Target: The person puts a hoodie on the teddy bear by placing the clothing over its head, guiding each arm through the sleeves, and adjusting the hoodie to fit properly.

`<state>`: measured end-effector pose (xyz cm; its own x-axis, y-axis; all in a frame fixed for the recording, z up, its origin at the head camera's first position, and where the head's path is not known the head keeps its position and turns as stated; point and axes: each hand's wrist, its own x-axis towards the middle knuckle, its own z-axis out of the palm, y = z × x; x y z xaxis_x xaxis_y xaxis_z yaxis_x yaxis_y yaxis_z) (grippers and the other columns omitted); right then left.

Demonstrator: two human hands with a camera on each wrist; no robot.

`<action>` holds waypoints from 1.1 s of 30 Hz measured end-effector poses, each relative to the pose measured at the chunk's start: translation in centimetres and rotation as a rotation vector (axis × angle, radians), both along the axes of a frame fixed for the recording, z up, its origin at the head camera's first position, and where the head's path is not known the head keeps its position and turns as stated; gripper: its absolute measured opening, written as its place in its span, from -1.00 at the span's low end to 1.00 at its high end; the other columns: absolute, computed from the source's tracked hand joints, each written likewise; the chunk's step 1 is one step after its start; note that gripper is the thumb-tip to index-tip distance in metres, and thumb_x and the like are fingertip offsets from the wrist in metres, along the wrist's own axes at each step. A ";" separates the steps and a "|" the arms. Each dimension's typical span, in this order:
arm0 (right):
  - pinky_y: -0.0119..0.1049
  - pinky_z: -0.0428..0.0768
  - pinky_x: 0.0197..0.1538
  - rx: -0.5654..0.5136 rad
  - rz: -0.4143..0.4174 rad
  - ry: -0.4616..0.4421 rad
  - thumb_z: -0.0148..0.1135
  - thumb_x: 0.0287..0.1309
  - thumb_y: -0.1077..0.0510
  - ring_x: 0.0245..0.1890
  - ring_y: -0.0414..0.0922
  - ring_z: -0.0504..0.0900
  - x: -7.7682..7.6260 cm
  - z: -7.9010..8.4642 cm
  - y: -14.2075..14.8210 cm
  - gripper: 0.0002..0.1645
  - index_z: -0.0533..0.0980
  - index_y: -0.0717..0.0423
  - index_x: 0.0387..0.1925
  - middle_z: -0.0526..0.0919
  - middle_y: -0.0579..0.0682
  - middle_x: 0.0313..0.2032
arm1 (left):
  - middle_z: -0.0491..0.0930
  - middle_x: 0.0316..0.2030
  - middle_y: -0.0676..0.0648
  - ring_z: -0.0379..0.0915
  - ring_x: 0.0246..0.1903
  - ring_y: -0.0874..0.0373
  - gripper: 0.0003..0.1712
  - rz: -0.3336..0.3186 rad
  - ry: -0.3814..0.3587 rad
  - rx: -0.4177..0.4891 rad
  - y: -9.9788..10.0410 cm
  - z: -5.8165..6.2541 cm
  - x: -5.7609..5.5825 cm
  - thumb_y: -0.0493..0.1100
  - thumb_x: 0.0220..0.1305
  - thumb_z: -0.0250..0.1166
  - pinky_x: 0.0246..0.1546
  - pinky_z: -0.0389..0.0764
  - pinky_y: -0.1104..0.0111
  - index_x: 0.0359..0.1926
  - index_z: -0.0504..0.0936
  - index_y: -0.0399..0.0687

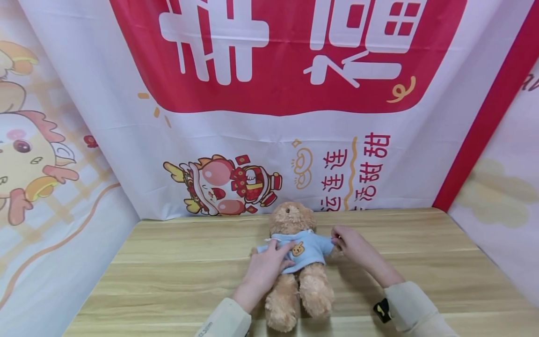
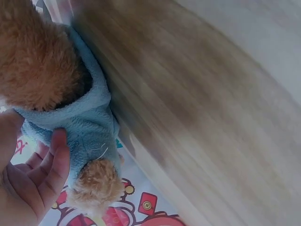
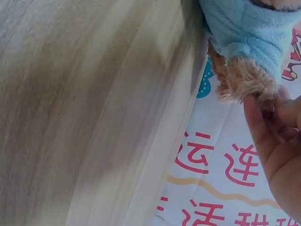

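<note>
A light brown teddy bear (image 1: 290, 220) in a blue hooded top (image 1: 311, 248) with a small bear-face patch lies on its back on the wooden table (image 1: 189, 262). Its legs point toward me. My left hand (image 1: 264, 267) rests on the front of the top, thumb near the hem and fingers spread over the chest. In the left wrist view, the fingertips (image 2: 59, 136) press the blue cloth beside one furry arm. With thumb and fingers my right hand (image 1: 351, 243) pinches the bear's other paw (image 3: 254, 80), just beyond the sleeve end.
Behind the table's far edge hangs a white and red cloth (image 1: 286, 93) with large characters and a cartoon figure. Printed cloths (image 1: 42, 187) also hang at the left and right sides. A black tag (image 1: 382, 310) shows at my right cuff.
</note>
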<state>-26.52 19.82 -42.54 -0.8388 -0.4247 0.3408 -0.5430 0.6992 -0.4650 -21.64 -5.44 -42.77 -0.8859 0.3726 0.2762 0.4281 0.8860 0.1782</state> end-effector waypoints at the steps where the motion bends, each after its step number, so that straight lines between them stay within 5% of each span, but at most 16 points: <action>1: -0.46 0.42 -0.45 -0.004 -0.005 -0.020 0.13 0.19 0.34 -0.51 -0.34 0.35 0.0 0.0 0.0 -0.79 0.36 0.09 -0.51 0.42 -0.14 -0.57 | 0.50 -0.19 -0.04 0.46 -0.53 0.18 -0.44 -0.003 -0.003 0.014 -0.1 -0.1 -0.1 0.20 0.19 0.17 -0.30 0.51 0.13 0.22 0.47 0.31; 4: -0.43 0.50 -0.38 -0.025 -0.021 -0.105 0.23 0.17 0.20 -0.43 -0.28 0.45 0.4 0.2 -0.1 -0.88 0.44 0.13 -0.38 0.51 -0.09 -0.47 | 0.52 -0.18 -0.02 0.46 -0.50 0.19 -0.43 -0.005 -0.004 0.048 -0.3 -0.1 -0.1 0.21 0.21 0.17 -0.28 0.51 0.16 0.22 0.46 0.19; 7: -0.38 0.56 -0.28 -0.006 -0.045 -0.150 0.36 0.04 0.10 -0.34 -0.22 0.51 0.7 0.1 -0.6 -0.69 0.48 0.14 -0.22 0.57 -0.04 -0.32 | 0.57 -0.10 -0.04 0.56 -0.37 0.13 -0.43 0.012 0.023 0.071 -0.6 -0.2 -0.1 0.20 0.23 0.16 -0.21 0.54 0.14 0.18 0.47 0.05; 10: -0.29 0.60 -0.18 0.046 -0.074 -0.124 0.44 -0.08 0.09 -0.27 -0.18 0.55 0.9 -0.4 -1.0 -0.56 0.48 0.11 -0.14 0.58 -0.02 -0.24 | 0.60 -0.08 -0.06 0.59 -0.20 0.05 -0.50 0.029 0.076 0.107 -1.0 -0.1 -0.1 0.14 0.26 0.17 -0.14 0.56 0.14 0.10 0.51 -0.02; 16: -0.16 0.65 -0.11 0.082 -0.095 -0.090 0.45 -0.09 0.17 -0.22 -0.11 0.62 0.8 -0.8 -1.2 -0.57 0.50 0.07 -0.13 0.64 -0.02 -0.21 | 0.63 -0.25 -0.05 0.53 -0.22 0.02 -0.72 0.156 0.240 0.238 -3.0 0.1 -1.0 0.01 0.18 0.30 -0.22 0.53 0.20 -0.15 0.65 -0.02; 19: -0.17 0.65 -0.11 0.082 -0.094 -0.067 0.46 -0.12 0.20 -0.22 -0.12 0.62 0.7 -1.2 -1.2 -0.57 0.50 0.07 -0.14 0.65 -0.03 -0.22 | 0.63 -0.15 -0.09 0.53 -0.12 -0.05 -0.68 0.132 0.164 0.264 -4.0 0.0 -1.3 0.01 0.13 0.34 -0.08 0.54 0.11 -0.13 0.66 -0.02; 25: -0.13 0.61 -0.08 0.012 -0.049 -0.059 0.41 -0.18 0.34 -0.20 -0.08 0.56 0.3 -2.0 -1.6 -0.57 0.45 0.22 -0.20 0.58 0.05 -0.25 | 0.55 0.07 -0.19 0.47 0.08 -0.16 -0.55 -0.036 -0.037 0.214 -4.9 -0.4 -1.4 -0.11 0.08 0.40 0.13 0.46 -0.05 0.02 0.60 -0.07; 33: -0.32 0.58 -0.27 -0.073 -0.122 -0.121 0.42 -0.18 0.37 -0.33 -0.15 0.55 0.4 -1.7 -1.4 -0.67 0.46 0.18 -0.34 0.61 0.01 -0.35 | 0.60 -0.10 -0.08 0.57 -0.17 0.04 -0.65 -0.025 -0.020 0.213 -4.8 -0.7 -1.4 -0.21 0.06 0.42 -0.11 0.61 0.17 -0.08 0.60 -0.05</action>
